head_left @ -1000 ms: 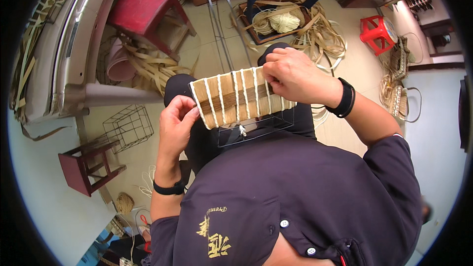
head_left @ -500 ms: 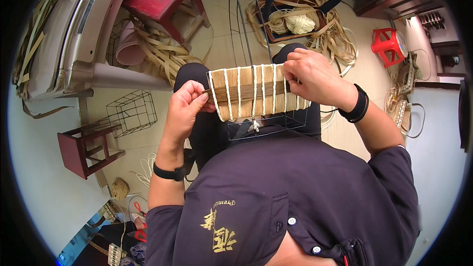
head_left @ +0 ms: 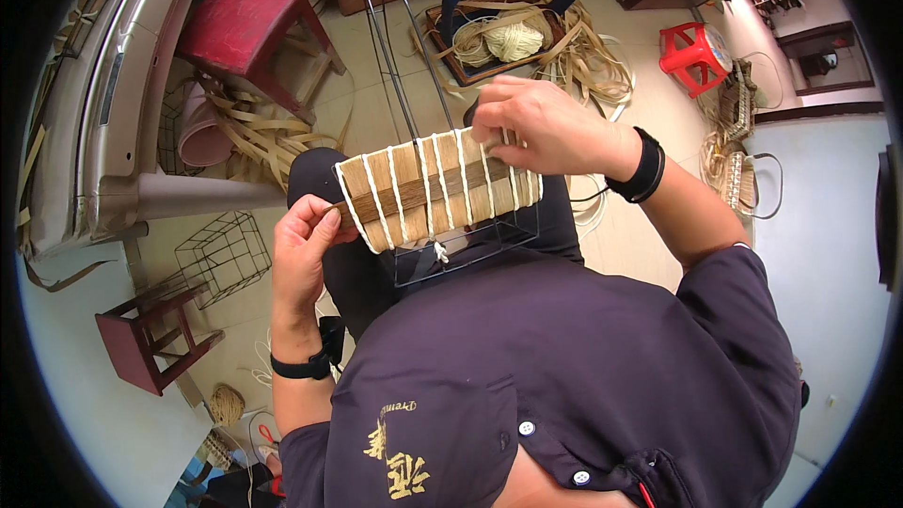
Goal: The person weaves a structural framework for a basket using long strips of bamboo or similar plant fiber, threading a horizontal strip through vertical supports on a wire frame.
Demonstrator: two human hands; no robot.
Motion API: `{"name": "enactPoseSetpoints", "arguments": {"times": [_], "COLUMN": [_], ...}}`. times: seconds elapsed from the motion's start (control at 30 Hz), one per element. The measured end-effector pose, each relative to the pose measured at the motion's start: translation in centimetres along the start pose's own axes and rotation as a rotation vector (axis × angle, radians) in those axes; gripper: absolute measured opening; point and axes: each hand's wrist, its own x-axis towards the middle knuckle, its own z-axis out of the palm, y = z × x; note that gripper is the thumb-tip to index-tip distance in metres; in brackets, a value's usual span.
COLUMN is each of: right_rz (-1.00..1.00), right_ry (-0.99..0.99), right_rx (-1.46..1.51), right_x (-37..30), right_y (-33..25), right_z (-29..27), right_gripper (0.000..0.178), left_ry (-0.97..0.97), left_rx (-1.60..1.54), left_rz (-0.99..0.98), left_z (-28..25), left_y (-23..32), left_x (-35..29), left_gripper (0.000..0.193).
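Observation:
A dark wire basket frame [head_left: 450,243] rests on my lap, its near side covered with tan woven strips [head_left: 428,186] bound by white cord. My left hand [head_left: 306,246] pinches the left end of the weave, at a darker brown strip. Over the top right corner of the weave, my right hand [head_left: 541,124] closes on the strips and cord. A knotted cord end [head_left: 439,252] hangs below the woven band.
On the floor ahead lie a basket with a blue handle [head_left: 499,19] holding a ball of twine [head_left: 513,38], loose tan strips [head_left: 254,132], a red wooden stool [head_left: 249,23], a red plastic stool [head_left: 694,55]. An empty wire frame [head_left: 221,254] and a dark stool [head_left: 146,334] stand to my left.
My view has shifted, so the weave sits lower in the picture. My right hand has moved from the weave's top edge to its right corner; the left hand stays on the left end.

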Motion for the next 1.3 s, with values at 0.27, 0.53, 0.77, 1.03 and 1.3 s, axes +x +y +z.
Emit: {"name": "enactPoseSetpoints", "arguments": {"times": [0.27,0.53,0.77,1.03,1.3], "right_rz": [-0.067,-0.036,-0.066,-0.038,-0.018], "right_ry": [0.172,0.207,0.181,0.172,0.129], "right_rx": [-0.292,-0.227,-0.184,-0.178,-0.172], "right_x": [-1.5,-2.0,-1.9,-1.7,-1.6], "right_y": [-3.4,-2.0,-1.9,-2.6,-2.8], "right_z": [2.4,3.0,3.3,3.0,2.5], "right_gripper": [0.048,0.04,0.039,0.042,0.043], "left_ry": [-0.016,-0.05,-0.035,0.068,0.318], "left_rx": [0.109,0.065,-0.019,0.109,0.985], "left_rz": [0.033,-0.01,-0.031,0.031,0.383], "left_z": [0.2,0.0,0.1,1.6,5.4], "left_y": [0.7,0.7,0.5,3.1,4.9], "left_x": [0.0,0.3,0.4,-0.8,-2.1], "left_gripper": [0.017,0.018,0.016,0.023,0.03]}}
